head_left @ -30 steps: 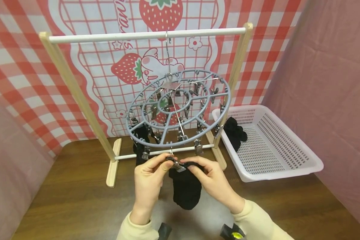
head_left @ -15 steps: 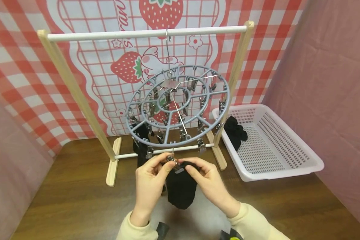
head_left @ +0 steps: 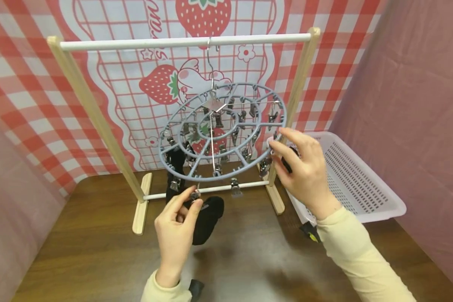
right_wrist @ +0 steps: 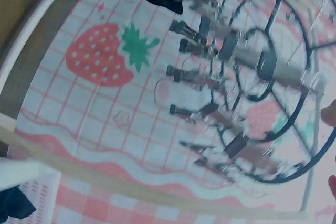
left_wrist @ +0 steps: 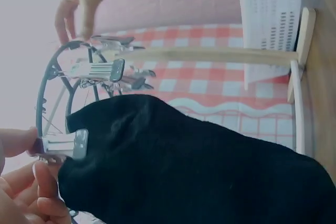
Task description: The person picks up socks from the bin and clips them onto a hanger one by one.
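A round grey clip hanger point(head_left: 264, 124) with many metal clips hangs tilted from the rack. My left hand point(head_left: 175, 235) pinches one metal clip point(left_wrist: 65, 144) under the front rim between thumb and fingers. From that clip hangs a black sock point(head_left: 207, 220), its upper edge caught in the jaws; it fills much of the left wrist view. My right hand point(head_left: 305, 172) is at the hanger's right rim, thumb and fingertips on either side of it. Another black garment point(head_left: 176, 161) hangs behind on the left side of the hanger.
A wooden rack with a white top bar point(head_left: 136, 44) stands on the brown table point(head_left: 79, 251). To its right is a white perforated basket point(head_left: 356, 180), with black cloth point(right_wrist: 16, 203) inside. A strawberry-print checked cloth point(head_left: 109, 25) covers the back.
My right hand has let go of the sock and moved up right to the hanger's rim. The hanger has turned, and the clip, sock and my left hand have shifted left.
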`<state>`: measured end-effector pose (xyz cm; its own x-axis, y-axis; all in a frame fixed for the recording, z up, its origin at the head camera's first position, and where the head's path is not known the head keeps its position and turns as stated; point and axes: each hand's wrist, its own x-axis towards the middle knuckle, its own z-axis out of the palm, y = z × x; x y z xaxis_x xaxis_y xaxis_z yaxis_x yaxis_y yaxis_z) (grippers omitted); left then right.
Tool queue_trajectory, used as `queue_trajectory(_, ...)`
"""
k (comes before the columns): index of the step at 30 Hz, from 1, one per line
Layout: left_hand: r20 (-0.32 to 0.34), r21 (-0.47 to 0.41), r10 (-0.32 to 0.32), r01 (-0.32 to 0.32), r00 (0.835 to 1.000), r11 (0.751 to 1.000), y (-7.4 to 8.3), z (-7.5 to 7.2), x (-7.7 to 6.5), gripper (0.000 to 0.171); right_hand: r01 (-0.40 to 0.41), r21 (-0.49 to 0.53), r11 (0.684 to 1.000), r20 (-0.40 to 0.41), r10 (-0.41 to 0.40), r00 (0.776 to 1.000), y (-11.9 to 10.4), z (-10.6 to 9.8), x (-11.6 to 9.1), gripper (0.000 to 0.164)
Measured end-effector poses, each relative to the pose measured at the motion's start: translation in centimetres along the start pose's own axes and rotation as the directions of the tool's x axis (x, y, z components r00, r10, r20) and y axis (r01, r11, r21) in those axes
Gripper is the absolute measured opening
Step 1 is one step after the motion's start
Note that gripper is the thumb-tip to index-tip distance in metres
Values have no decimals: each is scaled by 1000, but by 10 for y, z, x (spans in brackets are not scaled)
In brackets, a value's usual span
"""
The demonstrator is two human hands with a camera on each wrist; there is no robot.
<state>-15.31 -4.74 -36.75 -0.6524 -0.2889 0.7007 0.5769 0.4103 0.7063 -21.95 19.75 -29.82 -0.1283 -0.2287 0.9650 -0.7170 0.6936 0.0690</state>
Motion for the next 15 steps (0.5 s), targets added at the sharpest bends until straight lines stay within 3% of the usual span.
queue_trajectory(3, -43, 46, 19, -17, 999, 999, -4, 0, 1, 32, 11, -64, 998, 68, -6, 998, 15, -1, 7, 29)
queue_trajectory(10, -69, 129, 46, -37, 997, 991, -9, 10, -2, 38, -20, -46, 999, 0, 20, 1000, 11, 9, 3, 16)
queue_trajectory(13, -44, 131, 81, -74, 996, 989, -6, 17, -5, 40, -45, -7, 999, -15, 45, 999, 2, 13, -1, 15)
queue_trajectory(15, 14, 130, 114, -114, 993, 985, -4, 22, -5, 40, -52, 9, 999, -35, 52, 998, -4, 14, -2, 15)
